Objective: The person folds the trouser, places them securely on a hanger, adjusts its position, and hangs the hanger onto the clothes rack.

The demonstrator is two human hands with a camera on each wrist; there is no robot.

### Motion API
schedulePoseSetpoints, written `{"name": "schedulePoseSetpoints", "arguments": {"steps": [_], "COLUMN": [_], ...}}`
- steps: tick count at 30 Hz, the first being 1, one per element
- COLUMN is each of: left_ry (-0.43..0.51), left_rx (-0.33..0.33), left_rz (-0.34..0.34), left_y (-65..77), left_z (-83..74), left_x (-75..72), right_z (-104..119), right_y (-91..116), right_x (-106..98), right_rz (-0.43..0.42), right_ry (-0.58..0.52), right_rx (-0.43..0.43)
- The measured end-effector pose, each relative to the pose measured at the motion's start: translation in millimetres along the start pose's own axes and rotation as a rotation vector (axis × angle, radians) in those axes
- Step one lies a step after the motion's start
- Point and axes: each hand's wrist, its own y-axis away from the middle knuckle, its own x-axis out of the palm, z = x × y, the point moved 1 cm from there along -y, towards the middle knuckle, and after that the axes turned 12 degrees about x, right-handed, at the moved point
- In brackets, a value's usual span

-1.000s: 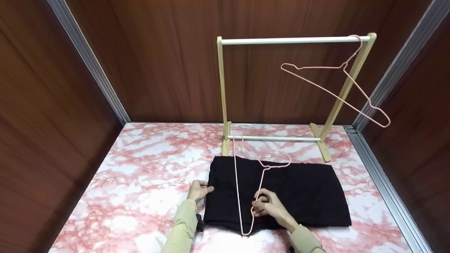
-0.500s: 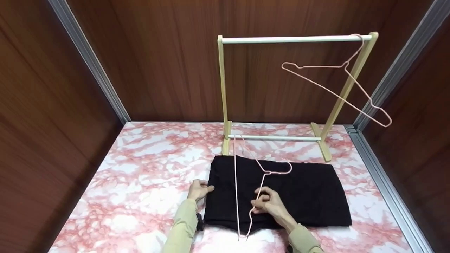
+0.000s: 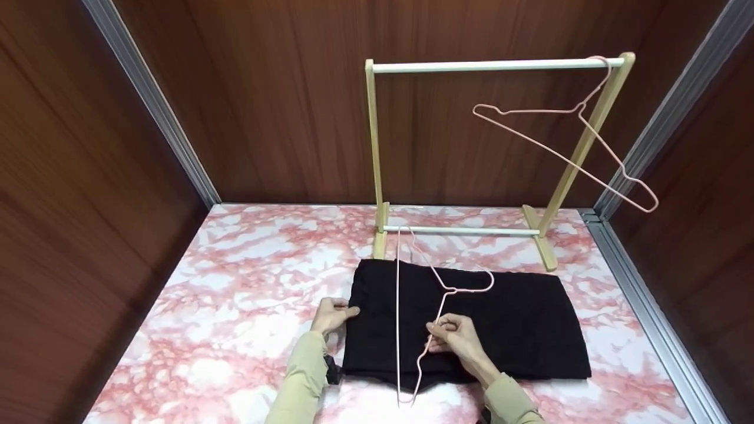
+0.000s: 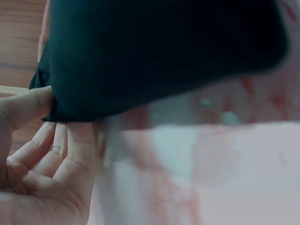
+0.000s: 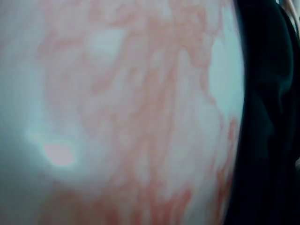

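Observation:
A folded black garment (image 3: 518, 330) lies flat on the table. At its left edge my left hand (image 3: 328, 316) pinches the cloth, thumb on top and fingers under it. The left wrist view shows the garment's dark edge (image 4: 164, 51) lifted between thumb and fingers of that hand (image 4: 56, 173). My right hand (image 3: 462, 341) holds a thin pink hanger (image 3: 397, 318) by one shoulder arm, over the left part of the garment. The hanger's hook points right, its long bar running front to back. In the right wrist view only garment (image 5: 269, 131) and tabletop show clearly; the hand is out of sight.
A small clothes rack (image 3: 377, 141) of wooden posts and white rods stands behind the garment. Another pink hanger (image 3: 536, 143) hangs at the right end of its top rod. The red-and-white marbled table (image 3: 235, 282) is enclosed by brown wood-look walls (image 3: 283, 106).
The hanger has tilted a little, its hook and near end shifting slightly toward me. My right fingers have shifted their hold on it. The left hand stays at the garment's edge.

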Motion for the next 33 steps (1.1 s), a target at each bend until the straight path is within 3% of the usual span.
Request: {"name": "schedulePoseSetpoints", "arguments": {"steps": [6,12,20,28,33], "left_ry": [0.153,0.246,0.193,0.231,0.193], "left_rx": [-0.019,0.011,0.115,0.171,0.229], "left_rz": [0.020,0.071,0.069,0.051,0.041], "left_y": [0.9,3.1,5.1,7.9,8.6], "left_z": [-12.1,-26.3,-42.7,-65.2,-77.7], "left_x": [-5.7,-6.9,-1.2,8.9,17.5], "right_z": [5.2,5.3,5.9,8.0,8.7], "right_y": [1.8,2.5,3.9,7.0,8.6], "right_x": [-0.8,-4.1,-9.6,-16.2,-20.8], "right_rz": [-0.005,-0.014,-0.013,-0.024,-0.029], "right_ry": [0.033,0.036,0.028,0.032,0.026], "right_rx": [0.008,0.028,0.030,0.037,0.039]}}
